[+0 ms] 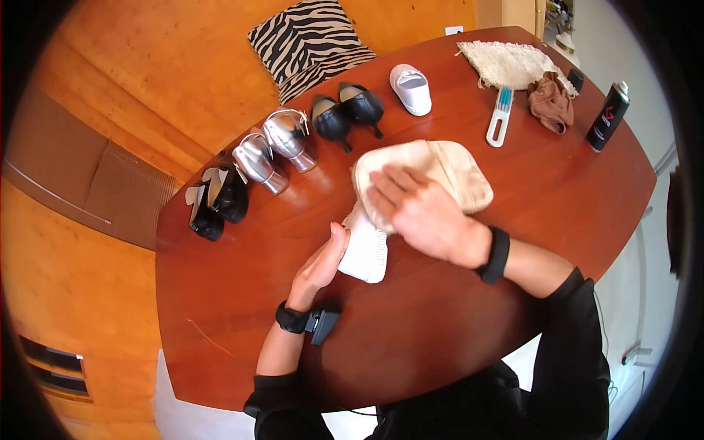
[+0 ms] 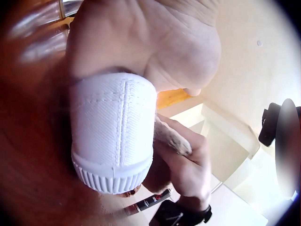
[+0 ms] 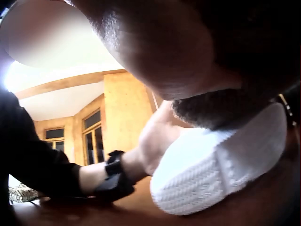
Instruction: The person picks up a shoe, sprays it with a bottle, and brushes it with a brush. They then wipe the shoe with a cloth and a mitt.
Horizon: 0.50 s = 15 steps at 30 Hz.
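Note:
A white canvas shoe (image 1: pixel 364 253) with a ribbed rubber edge is over the table in front of the person. Its stitched heel (image 2: pixel 113 125) faces the left wrist camera, and its patterned sole (image 3: pixel 193 179) shows in the right wrist view. The left hand (image 1: pixel 320 260) holds the shoe from the left side, thumb up, its other fingers mostly hidden. Over the shoe's far end, the right hand (image 1: pixel 425 216) grips a cream, round-cornered cleaning pad (image 1: pixel 466 176) and presses it down. The pad's fuzzy underside (image 3: pixel 207 110) lies against the shoe's upper.
A matching white shoe (image 1: pixel 412 92) stands at the back, beside black heels (image 1: pixel 345 114), silver heels (image 1: pixel 275 150) and black shoes (image 1: pixel 216 202). Toward the right are a blue-bristled brush (image 1: pixel 500 117), a brown cloth (image 1: pixel 551 104), a fringed cream cloth (image 1: pixel 510 64) and a black spray can (image 1: pixel 607 121).

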Each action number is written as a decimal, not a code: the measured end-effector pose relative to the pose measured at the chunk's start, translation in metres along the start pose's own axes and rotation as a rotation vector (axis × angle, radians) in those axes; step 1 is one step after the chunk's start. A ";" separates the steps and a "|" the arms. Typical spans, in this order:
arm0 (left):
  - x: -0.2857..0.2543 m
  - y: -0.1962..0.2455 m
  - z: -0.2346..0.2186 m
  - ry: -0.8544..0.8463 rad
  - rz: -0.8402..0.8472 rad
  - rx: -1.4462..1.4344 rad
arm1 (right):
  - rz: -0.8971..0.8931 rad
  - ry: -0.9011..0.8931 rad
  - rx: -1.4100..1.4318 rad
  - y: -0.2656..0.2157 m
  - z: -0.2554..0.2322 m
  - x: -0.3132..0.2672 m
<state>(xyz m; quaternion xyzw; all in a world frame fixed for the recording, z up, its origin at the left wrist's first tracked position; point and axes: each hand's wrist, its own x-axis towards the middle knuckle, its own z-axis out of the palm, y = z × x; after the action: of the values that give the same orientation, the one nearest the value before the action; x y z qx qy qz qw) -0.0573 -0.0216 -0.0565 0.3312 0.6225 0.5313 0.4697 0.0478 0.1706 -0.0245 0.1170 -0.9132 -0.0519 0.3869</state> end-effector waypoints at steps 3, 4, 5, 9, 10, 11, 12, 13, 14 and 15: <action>0.000 0.002 0.001 0.018 0.003 -0.013 | 0.016 -0.006 -0.010 0.009 0.004 -0.003; -0.001 0.004 0.003 0.010 0.015 -0.009 | 0.063 -0.135 0.008 0.001 -0.004 -0.002; -0.002 0.004 0.004 0.003 0.026 -0.007 | 0.109 -0.265 0.027 -0.007 -0.013 -0.001; -0.003 -0.002 0.001 0.043 0.010 -0.059 | -0.104 -0.475 0.088 -0.046 -0.059 -0.004; -0.003 -0.005 -0.003 0.030 0.000 -0.038 | -0.143 -0.488 0.128 -0.054 -0.065 -0.007; -0.004 -0.006 -0.006 0.016 -0.011 -0.017 | -0.172 -0.485 0.124 -0.058 -0.069 -0.008; -0.004 -0.006 -0.006 0.014 -0.017 -0.012 | -0.165 -0.482 0.128 -0.058 -0.068 -0.009; -0.004 -0.004 -0.004 0.029 -0.020 0.002 | -0.165 -0.506 0.151 -0.058 -0.067 -0.009; -0.004 -0.002 -0.002 0.045 -0.022 0.015 | -0.166 -0.530 0.173 -0.057 -0.065 -0.008; -0.005 -0.001 0.000 0.043 -0.024 0.018 | -0.150 -0.524 0.189 -0.055 -0.063 -0.008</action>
<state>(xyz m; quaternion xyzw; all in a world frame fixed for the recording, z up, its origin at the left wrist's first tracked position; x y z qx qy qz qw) -0.0556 -0.0260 -0.0567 0.3164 0.6410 0.5270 0.4596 0.1079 0.1193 0.0034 0.2021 -0.9717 -0.0235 0.1203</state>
